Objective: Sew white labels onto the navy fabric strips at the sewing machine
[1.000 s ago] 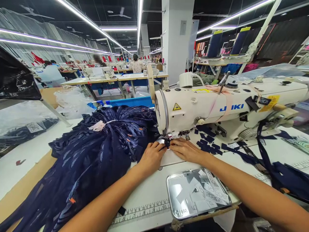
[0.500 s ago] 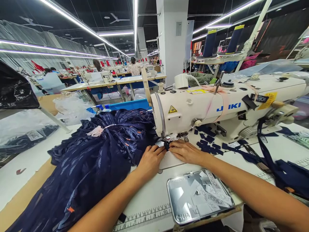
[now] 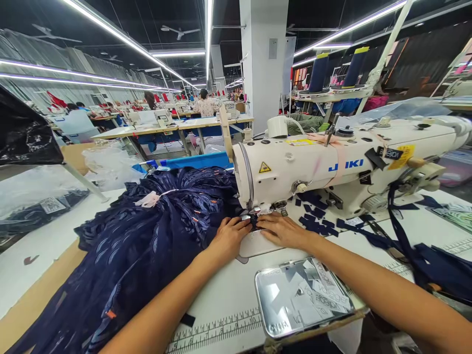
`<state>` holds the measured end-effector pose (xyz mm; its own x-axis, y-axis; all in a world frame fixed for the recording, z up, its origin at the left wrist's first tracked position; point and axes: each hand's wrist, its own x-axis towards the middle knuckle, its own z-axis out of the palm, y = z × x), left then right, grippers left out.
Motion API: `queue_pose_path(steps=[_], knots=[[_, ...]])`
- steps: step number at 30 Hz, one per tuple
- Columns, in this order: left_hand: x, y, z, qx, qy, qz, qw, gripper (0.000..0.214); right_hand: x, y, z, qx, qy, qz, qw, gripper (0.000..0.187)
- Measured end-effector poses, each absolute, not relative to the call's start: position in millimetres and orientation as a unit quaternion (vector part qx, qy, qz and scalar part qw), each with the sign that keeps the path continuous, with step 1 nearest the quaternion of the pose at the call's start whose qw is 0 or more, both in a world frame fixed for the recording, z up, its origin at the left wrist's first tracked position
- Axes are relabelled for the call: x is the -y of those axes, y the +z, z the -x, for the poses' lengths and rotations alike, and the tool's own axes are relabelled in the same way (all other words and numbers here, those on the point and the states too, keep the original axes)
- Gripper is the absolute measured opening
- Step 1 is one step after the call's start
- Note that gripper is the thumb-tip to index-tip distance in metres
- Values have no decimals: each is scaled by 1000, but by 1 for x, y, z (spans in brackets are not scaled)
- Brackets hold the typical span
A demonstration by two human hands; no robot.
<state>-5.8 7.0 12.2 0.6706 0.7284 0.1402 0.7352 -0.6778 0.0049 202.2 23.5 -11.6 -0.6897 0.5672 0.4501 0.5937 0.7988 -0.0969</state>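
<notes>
At the needle end of a white JUKI sewing machine [image 3: 306, 167], both hands are close together on a small piece of navy fabric [image 3: 253, 222]. My left hand [image 3: 230, 237] has its fingers pressed together on the fabric's left side, beside the presser foot. From the right, my right hand [image 3: 282, 230] grips the same fabric with its fingertips. The needle and most of the fabric are hidden by fingers and machine head. Left of my left hand lies a big bundle of navy lace garments [image 3: 158, 231], bound with a pale tie [image 3: 149, 198].
A metal tin [image 3: 273, 314] of white printed labels sits at the table's front edge. Small navy fabric pieces [image 3: 315, 216] lie behind my right forearm. Navy straps [image 3: 398, 226] hang at the right. A printed ruler [image 3: 217, 332] runs along the front. People sit at machines farther back.
Both hands stay at the needle area, with only a slight shift of the fingers. The camera view has moved slightly.
</notes>
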Motion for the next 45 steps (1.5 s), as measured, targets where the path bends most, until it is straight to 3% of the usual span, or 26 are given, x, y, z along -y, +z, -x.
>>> queue_pose_path(steps=[11, 15, 20, 28, 45], knots=[[-24, 10, 6, 381, -103, 918, 42, 41, -48, -26, -198, 842, 110, 422, 319, 22], [-14, 10, 1, 391, -117, 898, 163, 22, -59, -31, -193, 847, 23, 475, 238, 28], [0, 9, -3, 420, -79, 868, 251, 21, -63, -23, -191, 879, -61, 447, 156, 25], [-11, 11, -1, 462, -45, 868, 175, 39, -45, 0, -204, 923, -193, 308, 123, 29], [-22, 15, -5, 452, -53, 876, 161, 40, -45, -8, -199, 918, -109, 346, 158, 20]])
